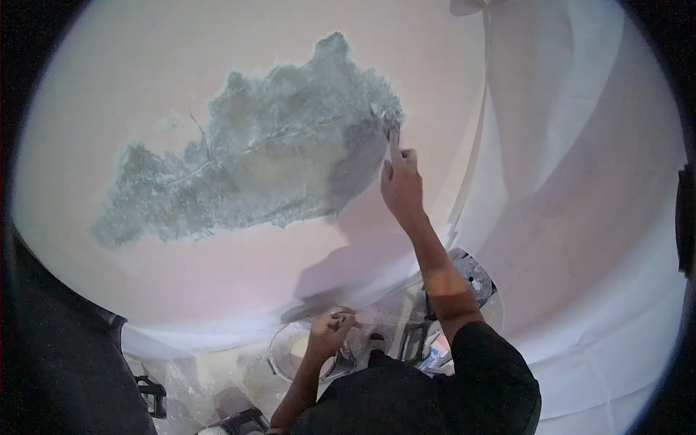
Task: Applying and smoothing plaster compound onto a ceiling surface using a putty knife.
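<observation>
My right hand [402, 183] reaches up to the wall, its index finger stretched toward the right edge of a rough grey patch [268, 156]. Its other fingers are curled, and whatever they hold is hidden. The patch has ragged edges and a thin raised line running across it; pale wall surface surrounds it. Low in front of me, my left hand [330, 333] is closed at the rim of a round bucket [281, 355]. I cannot make out what lies in its fingers.
White plastic sheeting [580, 167] hangs on the right. A round, dusty grey object [473, 278] stands beside my right forearm. Dark-framed items [243, 422] sit on the stained floor covering [192, 377]. A dark sheet or panel [58, 341] fills the lower left.
</observation>
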A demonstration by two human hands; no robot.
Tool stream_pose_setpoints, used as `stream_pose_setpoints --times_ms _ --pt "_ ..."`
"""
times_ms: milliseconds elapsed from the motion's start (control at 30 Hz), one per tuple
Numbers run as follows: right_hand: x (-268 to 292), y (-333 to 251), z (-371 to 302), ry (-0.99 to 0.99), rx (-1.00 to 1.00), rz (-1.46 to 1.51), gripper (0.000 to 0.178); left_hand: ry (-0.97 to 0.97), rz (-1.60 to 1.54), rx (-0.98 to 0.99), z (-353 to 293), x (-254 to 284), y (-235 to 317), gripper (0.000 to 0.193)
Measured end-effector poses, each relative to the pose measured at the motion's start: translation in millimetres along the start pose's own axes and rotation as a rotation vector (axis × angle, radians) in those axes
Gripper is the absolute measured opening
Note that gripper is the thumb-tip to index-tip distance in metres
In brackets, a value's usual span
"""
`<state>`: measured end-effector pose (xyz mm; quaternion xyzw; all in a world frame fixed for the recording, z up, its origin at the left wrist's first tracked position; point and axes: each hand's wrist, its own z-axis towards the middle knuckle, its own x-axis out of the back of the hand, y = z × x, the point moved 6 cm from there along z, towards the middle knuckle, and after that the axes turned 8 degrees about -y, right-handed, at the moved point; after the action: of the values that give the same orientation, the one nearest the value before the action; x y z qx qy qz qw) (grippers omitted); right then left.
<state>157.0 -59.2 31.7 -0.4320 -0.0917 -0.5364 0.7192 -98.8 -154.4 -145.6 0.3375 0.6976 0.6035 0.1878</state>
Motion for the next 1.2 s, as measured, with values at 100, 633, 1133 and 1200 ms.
stream_pose_setpoints --times_ms 100,633,1133,1200 --pt "-56 19 2 -0.049 -0.084 -0.151 0.022 0.133 0.053 -0.072 -28 20 -41 0.016" --pt "-118 -4 -20 0.069 0.155 -0.17 0.06 0.545 -0.205 -0.04 -111 80 -91 0.017" --pt "-69 -92 -79 -0.13 0.283 0.062 0.046 0.631 -0.18 0.142 -163 94 -132 0.014" --pt "-57 -92 -85 -0.116 0.286 0.132 0.045 0.632 -0.213 0.119 -160 92 -123 0.015"
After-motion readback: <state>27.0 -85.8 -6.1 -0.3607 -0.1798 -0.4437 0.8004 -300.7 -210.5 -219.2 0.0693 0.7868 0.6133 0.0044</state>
